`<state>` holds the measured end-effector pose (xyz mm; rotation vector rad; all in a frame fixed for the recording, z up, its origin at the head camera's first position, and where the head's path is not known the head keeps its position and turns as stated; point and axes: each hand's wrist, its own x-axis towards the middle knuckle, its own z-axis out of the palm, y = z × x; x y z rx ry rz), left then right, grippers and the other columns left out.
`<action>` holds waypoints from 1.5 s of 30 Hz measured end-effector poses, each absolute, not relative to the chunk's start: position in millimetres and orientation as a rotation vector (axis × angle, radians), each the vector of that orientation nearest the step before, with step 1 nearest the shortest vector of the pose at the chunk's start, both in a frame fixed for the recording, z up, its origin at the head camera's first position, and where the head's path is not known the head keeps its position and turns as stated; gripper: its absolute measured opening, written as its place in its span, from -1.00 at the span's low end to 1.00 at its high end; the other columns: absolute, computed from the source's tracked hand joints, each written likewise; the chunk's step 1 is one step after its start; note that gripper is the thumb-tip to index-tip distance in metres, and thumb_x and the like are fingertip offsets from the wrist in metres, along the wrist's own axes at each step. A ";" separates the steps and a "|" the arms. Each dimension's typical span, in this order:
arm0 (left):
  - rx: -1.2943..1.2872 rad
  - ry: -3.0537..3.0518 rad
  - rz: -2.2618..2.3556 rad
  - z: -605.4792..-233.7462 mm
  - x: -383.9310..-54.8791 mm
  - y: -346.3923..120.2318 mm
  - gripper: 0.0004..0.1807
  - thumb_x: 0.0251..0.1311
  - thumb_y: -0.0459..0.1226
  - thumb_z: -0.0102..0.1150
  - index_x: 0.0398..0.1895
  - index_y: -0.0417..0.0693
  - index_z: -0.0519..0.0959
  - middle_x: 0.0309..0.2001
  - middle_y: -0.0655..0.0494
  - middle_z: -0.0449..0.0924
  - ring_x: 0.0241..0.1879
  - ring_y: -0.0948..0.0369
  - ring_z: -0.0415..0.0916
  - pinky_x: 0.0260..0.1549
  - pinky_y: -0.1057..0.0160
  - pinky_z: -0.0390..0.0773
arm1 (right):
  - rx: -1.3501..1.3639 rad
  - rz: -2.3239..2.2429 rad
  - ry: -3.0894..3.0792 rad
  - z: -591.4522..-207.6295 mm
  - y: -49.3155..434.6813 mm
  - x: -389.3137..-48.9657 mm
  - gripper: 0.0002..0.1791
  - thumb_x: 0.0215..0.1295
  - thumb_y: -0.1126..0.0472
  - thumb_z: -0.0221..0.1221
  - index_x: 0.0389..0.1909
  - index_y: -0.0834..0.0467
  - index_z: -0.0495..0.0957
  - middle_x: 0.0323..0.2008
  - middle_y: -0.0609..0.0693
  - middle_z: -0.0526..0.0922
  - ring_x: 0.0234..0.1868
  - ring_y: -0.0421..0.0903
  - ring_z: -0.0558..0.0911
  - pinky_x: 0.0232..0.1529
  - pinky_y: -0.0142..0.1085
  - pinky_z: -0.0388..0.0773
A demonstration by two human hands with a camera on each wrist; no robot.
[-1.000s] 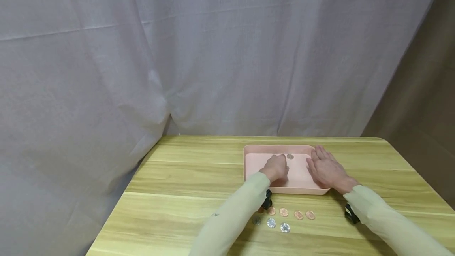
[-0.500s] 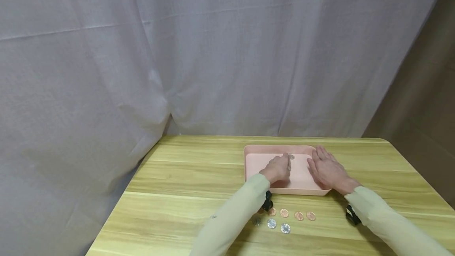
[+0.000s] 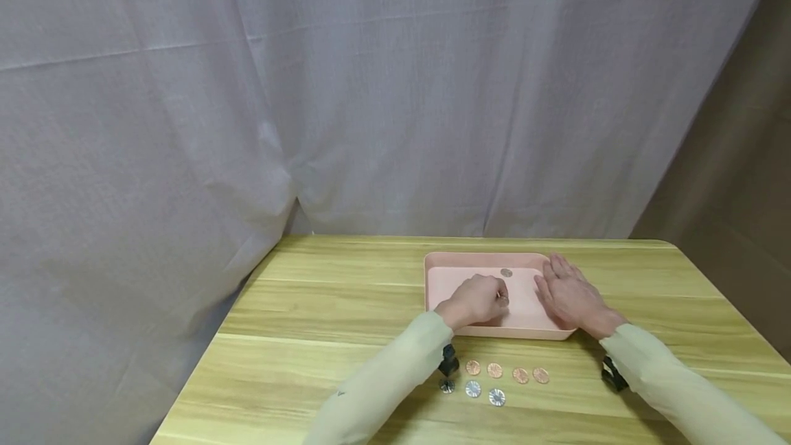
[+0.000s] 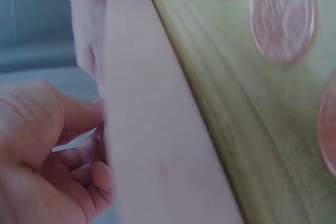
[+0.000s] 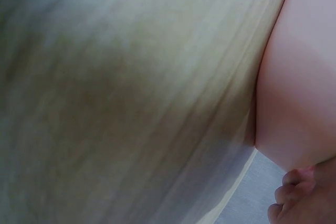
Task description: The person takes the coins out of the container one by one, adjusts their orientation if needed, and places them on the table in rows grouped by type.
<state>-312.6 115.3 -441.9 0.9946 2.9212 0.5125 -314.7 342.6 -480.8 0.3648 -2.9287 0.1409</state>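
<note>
A shallow pink tray lies on the wooden table. Over its inside, my left hand has its fingers curled and pinches a small coin at the fingertips. The left wrist view shows this hand behind the tray's outer wall, which hides the fingertips. My right hand rests on the tray's right edge with straight fingers. Another coin lies flat near the tray's far wall. In the right wrist view, the tray's wall covers most of the right hand.
In front of the tray, a row of several copper-coloured coins lies on the table. Nearer still is a row of silver-coloured coins. A grey curtain hangs behind the table's far edge.
My left hand has moved from beside the far coin back toward the tray's near side, carrying a coin at its fingertips. The right hand stays on the tray's edge.
</note>
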 end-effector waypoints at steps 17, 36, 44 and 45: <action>1.440 2.839 0.301 -416.2 -250.5 114.8 -0.91 0.26 -0.24 0.22 -0.31 0.23 0.60 -0.43 0.48 0.56 -0.47 0.53 0.37 -0.46 0.58 0.36 | 0.393 0.089 -2.894 -480.1 342.9 -312.7 -0.35 0.57 0.05 -0.23 0.32 0.58 0.16 0.38 0.55 0.11 0.41 0.45 0.13 0.39 0.25 0.10; 1.340 2.460 0.115 -443.7 -221.6 115.7 -0.86 0.32 -0.09 0.19 -0.42 0.21 0.52 -0.49 0.46 0.47 -0.57 0.49 0.40 -0.53 0.57 0.35 | 0.360 0.073 -2.927 -482.0 343.0 -315.8 -0.31 0.58 0.01 -0.30 0.36 0.57 0.10 0.42 0.53 0.06 0.44 0.44 0.08 0.42 0.23 0.03; 1.291 2.480 0.042 -448.4 -221.3 120.2 -0.74 0.23 0.00 0.24 -0.51 0.18 0.44 -0.55 0.42 0.44 -0.60 0.48 0.40 -0.57 0.53 0.34 | 0.367 0.090 -2.921 -481.7 342.7 -315.4 -0.32 0.58 0.02 -0.30 0.36 0.56 0.10 0.41 0.53 0.07 0.44 0.44 0.08 0.42 0.24 0.03; 1.288 2.483 0.032 -448.8 -221.0 120.8 -0.73 0.23 0.01 0.24 -0.52 0.18 0.44 -0.56 0.42 0.45 -0.60 0.48 0.40 -0.56 0.53 0.34 | 0.368 0.089 -2.920 -482.0 342.8 -315.4 -0.32 0.58 0.02 -0.30 0.36 0.56 0.10 0.41 0.53 0.07 0.44 0.44 0.08 0.42 0.24 0.04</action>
